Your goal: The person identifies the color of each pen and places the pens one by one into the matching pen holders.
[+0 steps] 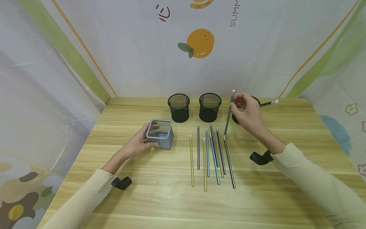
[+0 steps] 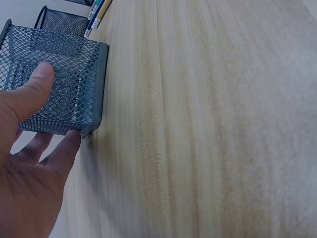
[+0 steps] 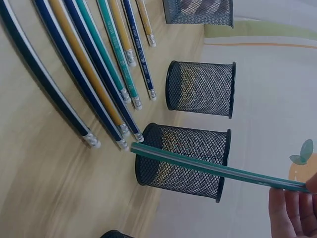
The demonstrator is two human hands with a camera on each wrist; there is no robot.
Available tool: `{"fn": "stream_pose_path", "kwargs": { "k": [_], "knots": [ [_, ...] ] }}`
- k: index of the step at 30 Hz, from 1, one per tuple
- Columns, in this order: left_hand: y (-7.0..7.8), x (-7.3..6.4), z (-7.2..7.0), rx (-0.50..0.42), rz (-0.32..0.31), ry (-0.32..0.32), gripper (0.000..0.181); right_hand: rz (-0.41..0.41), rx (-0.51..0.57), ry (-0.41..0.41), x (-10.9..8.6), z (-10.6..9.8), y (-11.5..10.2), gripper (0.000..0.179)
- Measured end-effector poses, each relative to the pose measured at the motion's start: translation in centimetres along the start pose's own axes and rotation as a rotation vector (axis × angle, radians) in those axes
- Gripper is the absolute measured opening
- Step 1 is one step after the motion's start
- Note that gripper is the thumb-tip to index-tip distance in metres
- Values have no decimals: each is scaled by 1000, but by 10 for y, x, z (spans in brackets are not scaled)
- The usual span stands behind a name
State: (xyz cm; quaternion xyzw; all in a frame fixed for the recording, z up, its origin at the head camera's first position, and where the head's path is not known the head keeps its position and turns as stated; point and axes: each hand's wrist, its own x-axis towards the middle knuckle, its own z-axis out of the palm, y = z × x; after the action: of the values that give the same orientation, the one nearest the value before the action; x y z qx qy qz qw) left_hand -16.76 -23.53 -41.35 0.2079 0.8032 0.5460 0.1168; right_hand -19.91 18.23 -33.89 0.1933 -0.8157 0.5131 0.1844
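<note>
My left hand (image 1: 137,144) grips a grey square mesh pen holder (image 1: 165,143) standing on the table. In the left wrist view the thumb lies on one mesh side of the holder (image 2: 79,94), with fingers at another. My right hand (image 1: 249,113) pinches a green pencil (image 1: 228,117) near its eraser end and holds it nearly upright, eraser up. In the right wrist view this pencil (image 3: 213,168) passes in front of a round black mesh cup (image 3: 193,136). Several loose pencils (image 1: 207,159) in yellow, teal and dark colours lie below it, erasers toward the back.
Two round black mesh cups, a left one (image 1: 179,115) and a middle one (image 1: 208,115), stand at the table's back. A third cup (image 1: 235,119), partly hidden by my right hand, holds a leaning black pencil (image 1: 269,103). A printed curtain (image 1: 143,63) hangs behind the table.
</note>
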Motion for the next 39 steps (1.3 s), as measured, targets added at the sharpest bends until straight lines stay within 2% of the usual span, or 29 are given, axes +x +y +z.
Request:
{"fn": "stream_pose_path", "kwargs": {
  "k": [7,15,17,24,31,39],
  "knots": [
    [1,-1,0,-4,-4,-4,85,-33,27,43,7,2,-9,16],
    [1,0,0,1,-5,-1,84,-72,18,74,12,1,-48,13],
    [1,0,0,1,-6,-2,84,-78,28,83,15,0,-44,14],
    [2,0,0,-1,-3,-3,84,-130,37,113,24,-1,-48,14],
    [2,-1,0,1,-2,-3,86,-124,89,134,39,1,-24,17],
    [2,0,0,-12,0,-5,85,-171,115,163,51,3,-24,15]
  ]
}}
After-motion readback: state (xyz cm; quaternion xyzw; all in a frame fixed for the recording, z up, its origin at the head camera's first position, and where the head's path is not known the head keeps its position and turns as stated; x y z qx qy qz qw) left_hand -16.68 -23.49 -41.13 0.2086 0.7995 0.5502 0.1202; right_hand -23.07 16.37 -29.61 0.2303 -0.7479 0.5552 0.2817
